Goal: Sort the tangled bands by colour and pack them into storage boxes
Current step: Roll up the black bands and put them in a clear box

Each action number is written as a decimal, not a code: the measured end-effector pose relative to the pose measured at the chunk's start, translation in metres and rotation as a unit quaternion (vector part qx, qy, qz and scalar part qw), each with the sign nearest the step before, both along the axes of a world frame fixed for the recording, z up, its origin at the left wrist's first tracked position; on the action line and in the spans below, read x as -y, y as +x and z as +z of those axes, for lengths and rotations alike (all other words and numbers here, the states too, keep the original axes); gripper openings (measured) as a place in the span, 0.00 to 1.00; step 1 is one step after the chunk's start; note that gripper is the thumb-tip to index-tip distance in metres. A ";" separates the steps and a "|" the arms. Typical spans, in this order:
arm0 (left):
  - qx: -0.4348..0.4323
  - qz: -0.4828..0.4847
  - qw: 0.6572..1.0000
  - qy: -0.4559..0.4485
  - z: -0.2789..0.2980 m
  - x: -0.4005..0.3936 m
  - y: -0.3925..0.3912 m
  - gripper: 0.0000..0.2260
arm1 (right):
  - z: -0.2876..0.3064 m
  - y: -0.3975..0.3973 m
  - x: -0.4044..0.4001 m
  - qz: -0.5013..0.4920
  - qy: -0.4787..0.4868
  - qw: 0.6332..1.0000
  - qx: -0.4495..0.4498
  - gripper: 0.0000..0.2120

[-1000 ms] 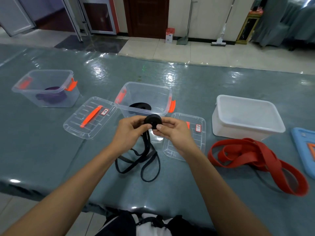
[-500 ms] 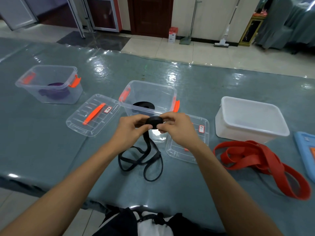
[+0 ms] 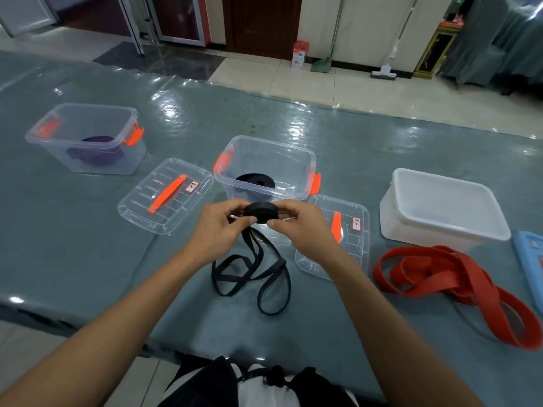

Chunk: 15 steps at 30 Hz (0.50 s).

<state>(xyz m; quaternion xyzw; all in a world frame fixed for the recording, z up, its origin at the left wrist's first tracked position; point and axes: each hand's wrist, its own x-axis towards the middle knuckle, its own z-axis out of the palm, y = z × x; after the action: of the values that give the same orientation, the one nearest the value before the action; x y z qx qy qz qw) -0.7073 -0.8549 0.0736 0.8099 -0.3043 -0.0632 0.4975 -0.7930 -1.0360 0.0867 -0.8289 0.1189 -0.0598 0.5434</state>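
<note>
1. Far left of the hands, a clear box holds a purple band.
2. Just beyond them, another box holds a rolled black band.
3. Left hand and right hand pinch a black roll between them; its loose loops trail on the table.
4. Right of them, red bands lie below a white tub.
</note>
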 end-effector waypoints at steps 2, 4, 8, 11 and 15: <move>0.026 -0.025 0.999 0.033 -0.001 -0.005 0.011 0.07 | 0.006 0.008 -0.002 0.015 -0.114 0.993 0.000 0.18; 0.065 -0.050 0.995 0.058 0.000 -0.009 0.022 0.06 | 0.012 0.019 -0.006 0.054 -0.224 0.973 0.008 0.12; 0.058 -0.042 0.997 0.034 0.006 -0.017 0.041 0.07 | 0.018 0.036 -0.019 0.015 -0.147 0.989 0.001 0.07; -0.079 -0.023 0.993 -0.087 0.009 -0.026 0.053 0.11 | 0.022 0.044 -0.033 -0.053 0.098 0.993 0.024 0.12; -0.106 -0.038 0.985 -0.134 0.012 -0.040 0.070 0.12 | 0.021 0.057 -0.055 -0.064 0.256 0.965 0.010 0.11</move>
<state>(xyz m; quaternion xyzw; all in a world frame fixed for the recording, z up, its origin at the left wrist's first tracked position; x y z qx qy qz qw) -0.6371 -0.8153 0.0857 0.7126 -0.2860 -0.1261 0.6282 -0.7361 -0.9812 0.1075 -0.6525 0.1774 -0.0707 0.7334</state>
